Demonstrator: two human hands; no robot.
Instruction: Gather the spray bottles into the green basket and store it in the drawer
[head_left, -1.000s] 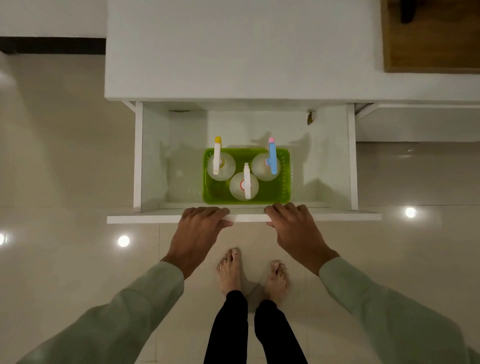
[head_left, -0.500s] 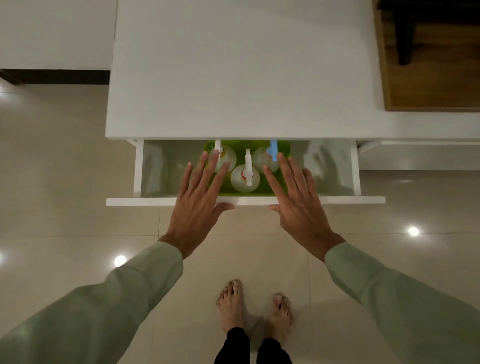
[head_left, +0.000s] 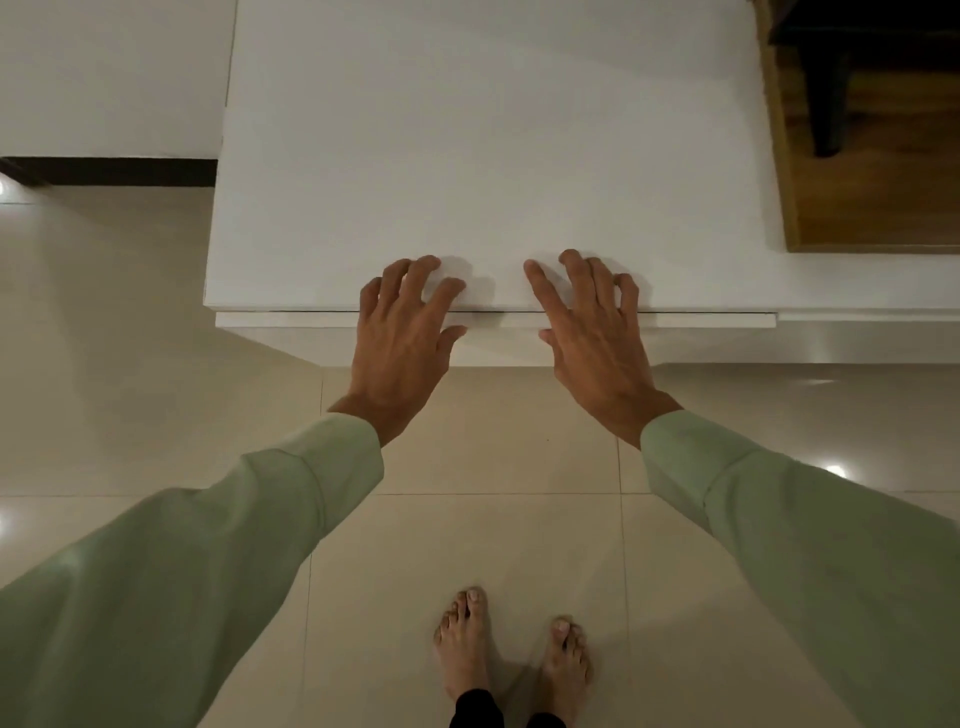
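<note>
The drawer (head_left: 311, 319) is seen pushed in under the white cabinet top (head_left: 467, 156), with only its front edge showing as a thin strip below the top's lip. The left hand (head_left: 402, 332) and the right hand (head_left: 589, 327) are laid over that edge, fingers spread and loosely curled onto the top, nothing being held in either. The green basket and the spray bottles cannot be seen (the drawer's inside is hidden). Bare feet (head_left: 511, 654) are planted on the beige tiled floor (head_left: 156, 415), well apart from the cabinet.

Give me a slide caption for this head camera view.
Both hands, left and right, rest on the closed white drawer.
</note>
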